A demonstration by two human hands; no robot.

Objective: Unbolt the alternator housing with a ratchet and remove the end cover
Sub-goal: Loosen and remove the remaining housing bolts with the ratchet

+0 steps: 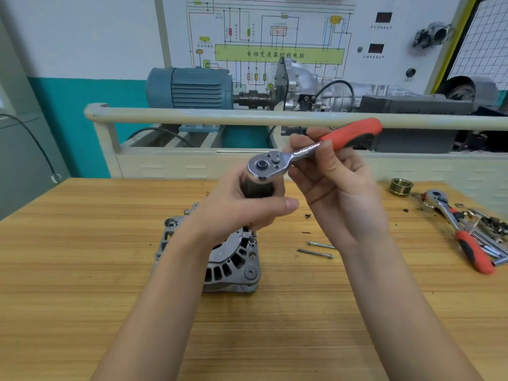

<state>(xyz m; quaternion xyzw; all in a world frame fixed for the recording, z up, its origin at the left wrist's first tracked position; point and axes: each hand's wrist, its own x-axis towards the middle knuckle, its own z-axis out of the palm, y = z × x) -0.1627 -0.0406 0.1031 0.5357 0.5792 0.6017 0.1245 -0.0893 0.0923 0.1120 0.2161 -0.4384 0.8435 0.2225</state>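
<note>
**Ratchet raised above the housing, extension pointing down to a bolt**

I hold the ratchet [277, 160] in the air, above the alternator housing [220, 257], which sits on the wooden surface [82, 270] at about 6 o'clock from the ratchet head. My left hand [242, 204] is closed around the dark socket and extension piece under the ratchet head; the fingers are curled round it and the thumb lies across the front. My right hand [330, 182] grips the metal shank just before the red handle [354, 133], with the fingers wrapped and the handle pointing to about 2 o'clock, away from me.

The relation that matters is the vertical one. The long axis of the extension goes nearly straight down from the ratchet head, and its lower tip [252, 236] appears at the upper right edge of the housing, at or just above a bolt head. I cannot tell if the tip is really seated on the bolt, because my left hand hides most of the extension. The left hand is the nearer one to the housing; the right hand is higher and more to 3 o'clock.

Two long bolts [316, 250] lie loose on the surface at 3 o'clock from the housing, so I judge that part of the unbolting is done. A second ratchet [461, 232] and a pulley [401, 185] lie farther to the right.
</note>
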